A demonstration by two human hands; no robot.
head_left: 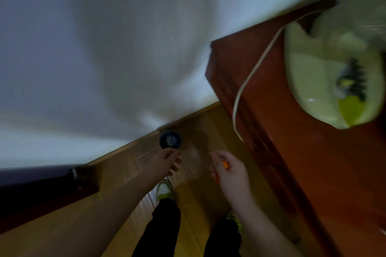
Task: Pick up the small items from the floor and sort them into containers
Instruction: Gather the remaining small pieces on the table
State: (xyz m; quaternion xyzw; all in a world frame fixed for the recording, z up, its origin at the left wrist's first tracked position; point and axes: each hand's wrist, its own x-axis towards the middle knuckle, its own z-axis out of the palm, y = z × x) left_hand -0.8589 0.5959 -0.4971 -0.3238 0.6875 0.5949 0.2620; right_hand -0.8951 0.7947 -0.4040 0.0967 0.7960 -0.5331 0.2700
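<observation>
Both hands are hovering near the dark round container [170, 139]. Your right hand [228, 170] is curling around small orange pieces [225, 165]; your left hand [170, 161] is looking loosely open and empty, though blurred. Be tipping the pieces in from directly over its mouth.

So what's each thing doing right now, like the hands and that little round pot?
Left hand: fingers loosely curled, reaching toward the pot, nothing visibly held.
Right hand: closed on small orange items.
Dark round pot: on the wooden floor by the wall, open, pale bits inside.
White cord: hanging slack over the red-brown cabinet.
Green object on the cabinet: too blurred to tell.
</observation>
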